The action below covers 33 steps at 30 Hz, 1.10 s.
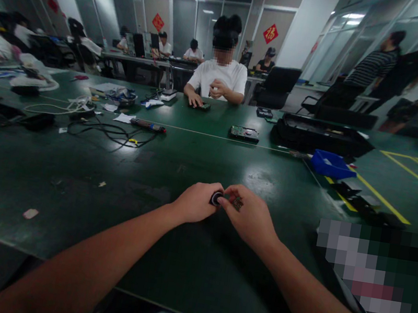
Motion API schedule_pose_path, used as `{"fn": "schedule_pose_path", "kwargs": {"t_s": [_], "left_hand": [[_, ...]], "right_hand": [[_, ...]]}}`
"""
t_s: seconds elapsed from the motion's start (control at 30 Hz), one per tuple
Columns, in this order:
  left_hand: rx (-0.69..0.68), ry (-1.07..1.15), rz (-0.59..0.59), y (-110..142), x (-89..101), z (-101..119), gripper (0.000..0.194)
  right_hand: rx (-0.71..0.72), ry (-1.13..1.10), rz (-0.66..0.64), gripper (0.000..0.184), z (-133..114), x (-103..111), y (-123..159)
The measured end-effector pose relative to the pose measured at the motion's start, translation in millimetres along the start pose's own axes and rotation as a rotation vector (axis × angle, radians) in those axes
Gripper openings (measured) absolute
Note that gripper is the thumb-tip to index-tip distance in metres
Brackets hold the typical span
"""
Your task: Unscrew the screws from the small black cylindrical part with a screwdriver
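My left hand (198, 202) is closed around a small black round part with a silvery ring (216, 198) on its face. Its fingers are mostly hidden behind the back of the hand. Against the ring's edge press the thumb and fingertips of my right hand (253, 217). Tucked in the right palm is a small board-like piece (238, 203) with greenish and gold spots, too small to identify exactly. Both hands meet just above the green tabletop (161, 255), near the middle of the view.
An opened hard drive (244, 133) lies ahead. Leftward are an electric screwdriver (148, 126) and tangled black cables (109, 133). A black tray (319, 135) and a blue bin (332, 164) stand at right. Across the table sits a person (221, 76) with a hand on a circuit board.
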<state>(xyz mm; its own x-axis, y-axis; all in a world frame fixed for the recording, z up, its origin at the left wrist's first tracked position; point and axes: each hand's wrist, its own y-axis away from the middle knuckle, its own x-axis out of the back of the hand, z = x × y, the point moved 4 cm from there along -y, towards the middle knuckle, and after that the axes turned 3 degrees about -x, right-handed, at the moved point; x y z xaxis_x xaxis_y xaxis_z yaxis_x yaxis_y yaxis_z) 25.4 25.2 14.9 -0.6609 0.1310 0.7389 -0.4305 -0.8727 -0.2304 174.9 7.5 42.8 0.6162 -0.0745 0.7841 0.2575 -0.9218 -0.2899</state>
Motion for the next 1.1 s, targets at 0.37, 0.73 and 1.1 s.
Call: {"fn": "schedule_pose_path", "kwargs": {"t_s": [0.37,0.73,1.1], "left_hand": [[0.05,0.1,0.183,-1,8.5,-9,0.008],[0.183,0.175,0.324,-1,17.4,-19,0.014],[0.139,0.16,0.278,-2,14.4,-16,0.011]], "right_hand": [[0.081,-0.208,0.077,0.022,-10,21,5],[-0.039,-0.617,0.352,0.027,2,26,9],[-0.015,-0.555,0.348,0.026,8,15,8]]}}
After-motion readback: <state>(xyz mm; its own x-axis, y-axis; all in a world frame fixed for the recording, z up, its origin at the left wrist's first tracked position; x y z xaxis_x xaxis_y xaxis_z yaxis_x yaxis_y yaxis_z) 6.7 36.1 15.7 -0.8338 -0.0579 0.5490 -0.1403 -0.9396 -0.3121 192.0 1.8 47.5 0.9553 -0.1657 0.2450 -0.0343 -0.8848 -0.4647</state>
